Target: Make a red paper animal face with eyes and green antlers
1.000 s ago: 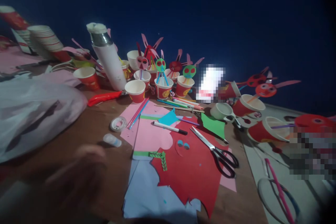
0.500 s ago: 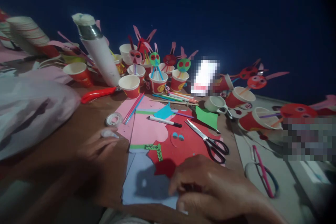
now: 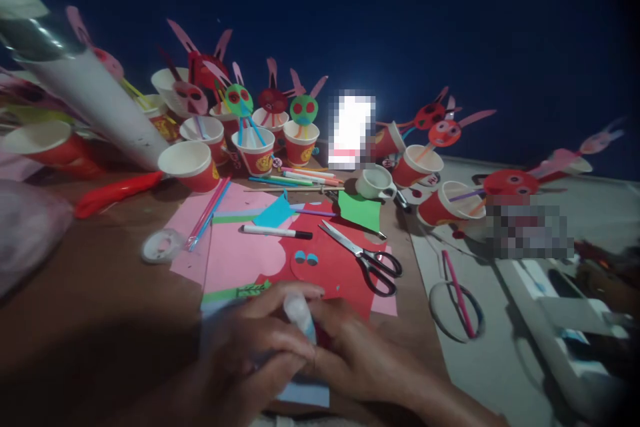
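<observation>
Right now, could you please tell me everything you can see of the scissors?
The scissors have silver, metallic-looking blades and two black handle loops, plastic by their look. The blades seem nearly shut; blur hides the exact gap. They lie on the red sheet, tips toward the picture's upper left near the black end of the pen, loops reaching over pink paper. The right hand is nearest, apparently not touching them.

Craft worktable [image 3: 115, 273], scissors [image 3: 356, 251], coloured paper [image 3: 245, 257], marker [image 3: 275, 232], eared paper figures [image 3: 305, 109] (standing in cups [image 3: 300, 152])
</observation>
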### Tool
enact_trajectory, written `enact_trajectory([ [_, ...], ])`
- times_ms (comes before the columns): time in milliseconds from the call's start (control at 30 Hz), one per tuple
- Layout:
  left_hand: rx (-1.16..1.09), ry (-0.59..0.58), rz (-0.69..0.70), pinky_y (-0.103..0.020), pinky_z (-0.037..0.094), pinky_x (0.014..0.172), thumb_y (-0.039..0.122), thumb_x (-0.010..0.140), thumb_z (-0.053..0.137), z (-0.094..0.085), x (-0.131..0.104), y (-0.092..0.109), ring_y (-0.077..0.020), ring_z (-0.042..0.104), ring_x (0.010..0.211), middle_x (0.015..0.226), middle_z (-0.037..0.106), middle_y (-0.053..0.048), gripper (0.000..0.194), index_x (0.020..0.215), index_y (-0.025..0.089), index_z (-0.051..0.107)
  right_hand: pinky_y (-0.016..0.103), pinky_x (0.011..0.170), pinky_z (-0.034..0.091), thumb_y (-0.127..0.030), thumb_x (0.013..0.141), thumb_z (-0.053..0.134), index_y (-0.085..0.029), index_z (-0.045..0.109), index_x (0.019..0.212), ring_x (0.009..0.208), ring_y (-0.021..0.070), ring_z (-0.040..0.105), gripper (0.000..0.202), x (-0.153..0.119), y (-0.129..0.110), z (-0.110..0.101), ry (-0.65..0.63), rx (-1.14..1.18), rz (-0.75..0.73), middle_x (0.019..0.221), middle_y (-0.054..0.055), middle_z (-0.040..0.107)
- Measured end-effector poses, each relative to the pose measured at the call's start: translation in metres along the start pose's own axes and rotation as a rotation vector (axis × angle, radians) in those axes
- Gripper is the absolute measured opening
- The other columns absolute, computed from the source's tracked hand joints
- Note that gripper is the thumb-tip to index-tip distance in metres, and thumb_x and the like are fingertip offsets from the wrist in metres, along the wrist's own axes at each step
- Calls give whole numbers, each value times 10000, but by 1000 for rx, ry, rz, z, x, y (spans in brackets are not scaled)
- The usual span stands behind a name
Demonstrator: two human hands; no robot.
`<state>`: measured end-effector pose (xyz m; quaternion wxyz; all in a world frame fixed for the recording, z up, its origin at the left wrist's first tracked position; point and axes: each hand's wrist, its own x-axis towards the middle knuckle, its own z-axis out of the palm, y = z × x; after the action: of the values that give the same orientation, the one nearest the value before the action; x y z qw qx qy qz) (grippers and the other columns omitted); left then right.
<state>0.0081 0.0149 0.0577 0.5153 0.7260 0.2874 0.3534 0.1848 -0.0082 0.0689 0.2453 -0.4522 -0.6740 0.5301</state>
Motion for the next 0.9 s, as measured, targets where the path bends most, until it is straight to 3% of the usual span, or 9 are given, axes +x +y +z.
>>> enact_trajectory([
  [67, -30, 27, -45, -264, 510, 709, 123, 779, 552, -2, 2, -6, -145, 640, 763, 1113, 637, -29, 182, 795, 252, 680, 200, 633, 420, -394, 885, 496, -222, 517, 1156, 761, 130, 577, 322, -4, 8, -1, 14, 31, 44, 898, 3, 627],
  [100, -35, 53, -55, -299, 501, 757, 138, 785, 552, -5, 3, -9, -175, 636, 809, 957, 681, -26, 167, 781, 247, 678, 204, 651, 417, -377, 892, 487, -230, 488, 1187, 782, 131, 571, 330, -4, 12, -2, 13, 65, 60, 912, 4, 618],
  [167, -76, 124, -98, -344, 490, 770, 171, 803, 544, -12, 6, -15, -225, 614, 861, 610, 632, -10, 144, 778, 237, 669, 210, 678, 414, -332, 913, 448, -235, 469, 1182, 779, 120, 547, 287, -4, 19, -5, 35, 156, 93, 884, -3, 592],
  [200, -134, 167, -143, -328, 494, 705, 193, 814, 536, -15, 8, -18, -219, 612, 798, 545, 590, -1, 133, 788, 231, 662, 210, 678, 412, -314, 921, 430, -228, 475, 1150, 761, 113, 529, 249, -2, 22, -6, 52, 215, 106, 863, -6, 573],
  [300, -365, 294, -348, -234, 414, 477, 244, 830, 524, -18, 12, -27, -111, 500, 497, 617, 585, 6, 132, 776, 203, 637, 209, 670, 400, -296, 920, 425, -205, 489, 1019, 732, 102, 474, 149, 3, 29, -5, 103, 393, 120, 837, -7, 515],
  [433, -426, 293, -519, -208, 339, 444, 257, 833, 522, -12, 10, -37, -86, 431, 459, 529, 499, 29, 184, 688, 181, 604, 204, 635, 366, -363, 917, 438, -194, 477, 962, 684, 93, 401, 179, 7, 31, -2, 182, 491, 112, 779, -15, 433],
  [633, -398, 239, -554, -220, 349, 486, 269, 846, 512, -10, 2, -44, -85, 451, 496, 632, 550, 18, 171, 717, 183, 585, 201, 613, 349, -382, 942, 383, -186, 497, 956, 666, 88, 387, 228, 6, 27, -4, 194, 320, 70, 762, -15, 432],
  [900, -431, 451, -509, -218, 334, 447, 288, 787, 540, -19, 12, -35, -77, 437, 462, 629, 559, 13, 150, 703, 172, 588, 206, 615, 400, -332, 933, 409, -219, 542, 1040, 665, 98, 476, 205, -2, 35, -3, 395, 73, -12, 833, 2, 547],
])
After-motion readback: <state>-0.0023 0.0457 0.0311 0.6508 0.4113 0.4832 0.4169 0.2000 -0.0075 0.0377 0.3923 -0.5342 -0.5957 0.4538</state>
